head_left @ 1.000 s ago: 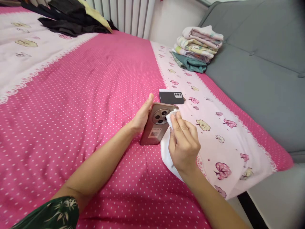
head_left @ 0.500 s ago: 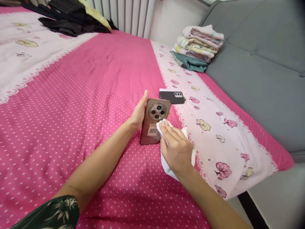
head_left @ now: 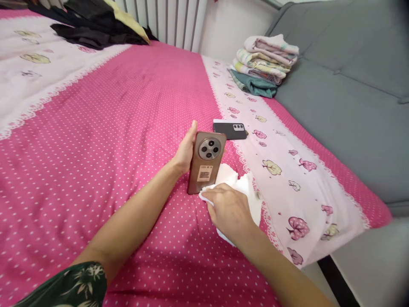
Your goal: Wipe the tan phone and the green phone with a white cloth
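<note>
My left hand (head_left: pixel 185 149) is closed around the side of a bronze smartphone (head_left: pixel 202 170), which stands tilted with its back toward me. A round camera module and a pale label show on that back. My right hand (head_left: pixel 230 209) grips a white cloth (head_left: pixel 252 196) and presses a fold of it against the phone's lower right corner. The rest of the cloth spreads beneath and behind that hand. Past the bronze phone, a dark phone (head_left: pixel 226 129) lies on the bed with its cameras up; something pale shows along its far edge.
A pink dotted bedsheet (head_left: pixel 137 115) with printed white bands covers the bed. Folded cloths (head_left: pixel 263 64) are stacked against the grey headboard (head_left: pixel 345 94). Dark clothes (head_left: pixel 96 25) lie at the far left, near a white radiator (head_left: pixel 166 21).
My right hand has slid the cloth down the phone's back, from beside the camera module to the lower corner. The label is now fully uncovered. My left hand holds nearly still.
</note>
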Motion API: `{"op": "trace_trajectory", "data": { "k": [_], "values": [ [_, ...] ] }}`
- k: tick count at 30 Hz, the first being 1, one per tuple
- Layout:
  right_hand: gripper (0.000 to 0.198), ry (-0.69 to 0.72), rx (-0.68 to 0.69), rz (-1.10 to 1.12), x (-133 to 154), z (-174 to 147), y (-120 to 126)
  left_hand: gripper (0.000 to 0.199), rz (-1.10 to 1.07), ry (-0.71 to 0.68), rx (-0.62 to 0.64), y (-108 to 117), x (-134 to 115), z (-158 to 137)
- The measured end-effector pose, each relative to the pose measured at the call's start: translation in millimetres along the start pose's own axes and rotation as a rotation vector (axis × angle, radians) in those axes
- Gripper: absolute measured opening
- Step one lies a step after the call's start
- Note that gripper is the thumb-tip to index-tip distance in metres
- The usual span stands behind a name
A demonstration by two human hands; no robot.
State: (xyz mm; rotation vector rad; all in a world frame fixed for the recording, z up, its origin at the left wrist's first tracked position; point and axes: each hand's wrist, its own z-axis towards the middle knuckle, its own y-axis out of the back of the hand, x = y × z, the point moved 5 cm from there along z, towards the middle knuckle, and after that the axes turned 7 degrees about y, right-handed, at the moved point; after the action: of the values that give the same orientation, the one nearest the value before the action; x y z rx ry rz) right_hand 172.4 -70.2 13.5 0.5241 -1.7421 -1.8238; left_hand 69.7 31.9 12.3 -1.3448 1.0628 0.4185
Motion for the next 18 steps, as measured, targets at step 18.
{"op": "trace_trajectory", "data": {
  "k": [18],
  "values": [
    [0.045,0.023,-1.103,-0.199,-3,-25,67,0.095,0.106,0.003,0.352,-41,12,-19]
  ]
}}
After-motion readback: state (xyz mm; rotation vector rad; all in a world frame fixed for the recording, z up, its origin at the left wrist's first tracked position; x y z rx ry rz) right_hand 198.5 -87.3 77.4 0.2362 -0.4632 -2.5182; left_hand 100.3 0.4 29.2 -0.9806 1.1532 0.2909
